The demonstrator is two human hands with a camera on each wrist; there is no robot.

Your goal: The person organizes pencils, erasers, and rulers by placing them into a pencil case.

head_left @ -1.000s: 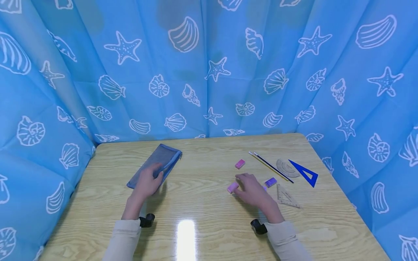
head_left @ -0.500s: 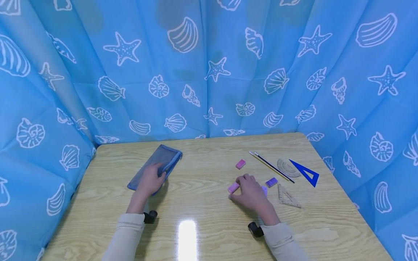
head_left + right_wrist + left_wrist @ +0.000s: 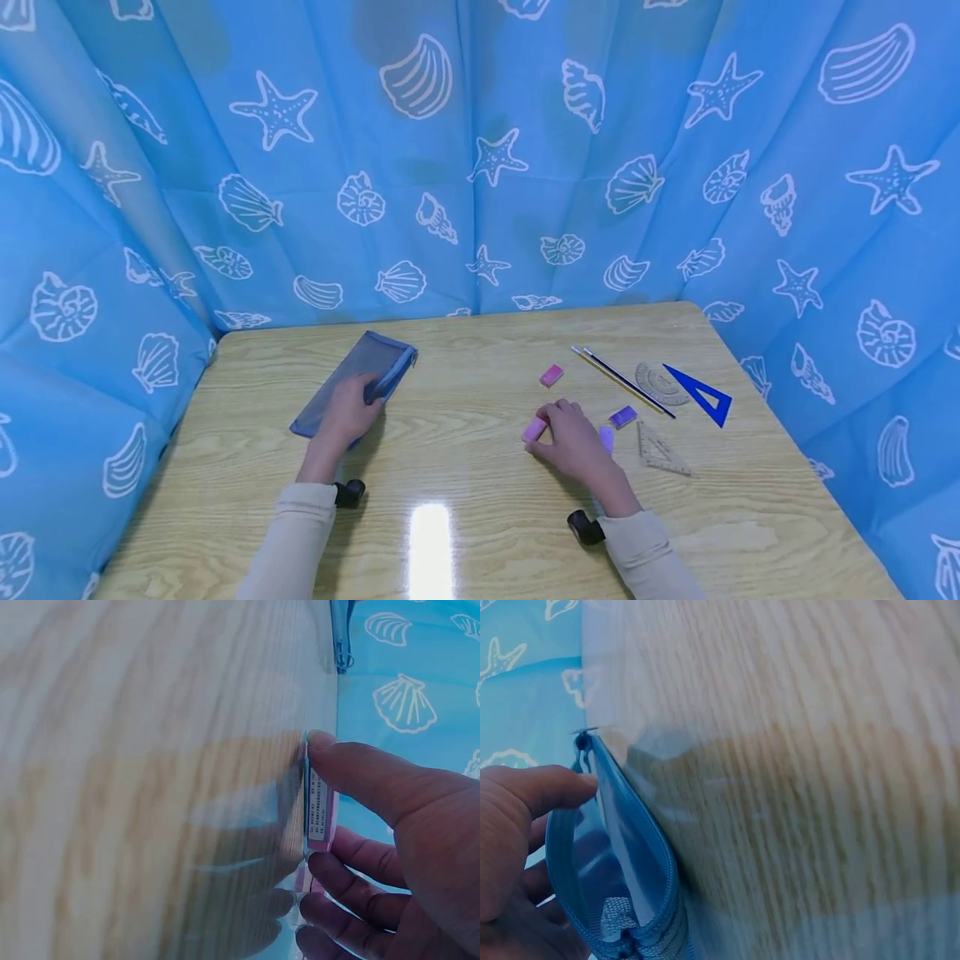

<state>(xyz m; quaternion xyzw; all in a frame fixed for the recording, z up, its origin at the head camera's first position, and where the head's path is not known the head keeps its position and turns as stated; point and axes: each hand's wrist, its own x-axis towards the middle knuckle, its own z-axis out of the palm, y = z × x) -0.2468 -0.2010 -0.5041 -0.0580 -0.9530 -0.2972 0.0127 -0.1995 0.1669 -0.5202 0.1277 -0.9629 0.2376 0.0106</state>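
The left hand (image 3: 348, 414) grips a blue mesh pouch (image 3: 358, 360), thumb bent at the rim of its gaping zipped mouth and fingers behind its outer side. The pouch lies slantwise toward the far left corner of the table (image 3: 465, 400).

The right hand (image 3: 573, 442) pinches a pink eraser (image 3: 535, 429) between thumb and fingertips; this eraser is on the tabletop, right of the middle and well apart from the right edge. A second, deeper pink eraser (image 3: 551, 376) lies nearer the far edge. Just beside the right hand are a lilac eraser (image 3: 606, 438) and a purple eraser (image 3: 622, 417) — with a clear set square (image 3: 663, 467) close by.

Toward the far right corner, two pencils (image 3: 626, 381) lie side by side next to a clear protractor (image 3: 660, 385). A blue set square (image 3: 682, 378) is nearest the right edge.
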